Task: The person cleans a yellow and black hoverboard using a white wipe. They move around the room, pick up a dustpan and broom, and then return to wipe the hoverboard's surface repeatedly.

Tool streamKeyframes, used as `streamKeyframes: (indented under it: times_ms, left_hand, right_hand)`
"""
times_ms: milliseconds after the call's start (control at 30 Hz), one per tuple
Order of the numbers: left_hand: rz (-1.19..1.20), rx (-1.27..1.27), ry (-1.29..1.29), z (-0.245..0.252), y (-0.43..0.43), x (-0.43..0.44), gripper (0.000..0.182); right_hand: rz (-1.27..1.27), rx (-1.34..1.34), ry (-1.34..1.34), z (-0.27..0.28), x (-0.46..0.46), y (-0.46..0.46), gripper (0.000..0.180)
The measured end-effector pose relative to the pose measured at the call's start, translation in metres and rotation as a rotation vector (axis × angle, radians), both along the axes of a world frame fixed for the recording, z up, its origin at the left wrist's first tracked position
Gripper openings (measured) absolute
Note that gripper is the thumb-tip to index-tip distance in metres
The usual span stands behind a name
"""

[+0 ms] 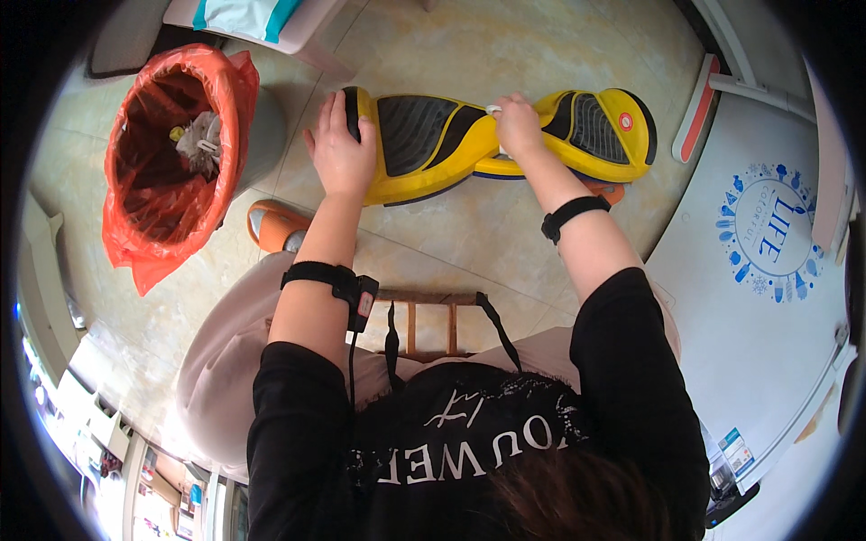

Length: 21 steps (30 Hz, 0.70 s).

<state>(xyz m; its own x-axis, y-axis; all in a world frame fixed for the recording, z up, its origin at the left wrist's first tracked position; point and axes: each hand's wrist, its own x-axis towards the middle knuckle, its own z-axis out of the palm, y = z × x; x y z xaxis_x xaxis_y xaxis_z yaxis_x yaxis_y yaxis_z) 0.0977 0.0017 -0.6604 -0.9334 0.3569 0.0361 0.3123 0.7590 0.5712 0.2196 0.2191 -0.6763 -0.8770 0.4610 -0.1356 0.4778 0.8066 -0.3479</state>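
A yellow hoverboard [409,184] with black ribbed foot pads lies across the tiled floor before me. My left hand [342,145] grips its left end, the fingers over the black wheel part and the thumb near the yellow shell. At the board's narrow middle, my right hand [519,127] is closed on a small white cloth or tissue [494,109] and presses it to the surface. Most of that white piece is hidden under the fingers; a bit shows below the hand too. A round red-and-white sticker [626,122] marks the right end.
Left of the board stands a grey bin [265,145] lined with a red plastic bag [181,230], with crumpled waste inside. An orange slipper [274,226] is on my left foot. A white refrigerator [690,230] borders the right side. A pale stool [314,40] stands at the far left.
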Motion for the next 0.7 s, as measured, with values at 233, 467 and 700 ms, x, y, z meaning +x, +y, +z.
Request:
streamKeyframes:
  times_ms: [233,467,700]
  left_hand:
    - [0.005,-0.004,0.009,0.001,0.000,0.001,0.047]
    - [-0.003,0.017,0.003,0.001,0.000,0.000,0.046]
    - [-0.005,0.014,0.025,-0.001,-0.001,-0.001,0.047]
  right_hand:
    - [0.187,-0.213,0.096,0.005,0.007,-0.010,0.009]
    - [0.056,-0.048,0.156,0.007,0.000,-0.009,0.012]
    - [0.205,-0.244,0.230,0.011,0.011,-0.013,0.010]
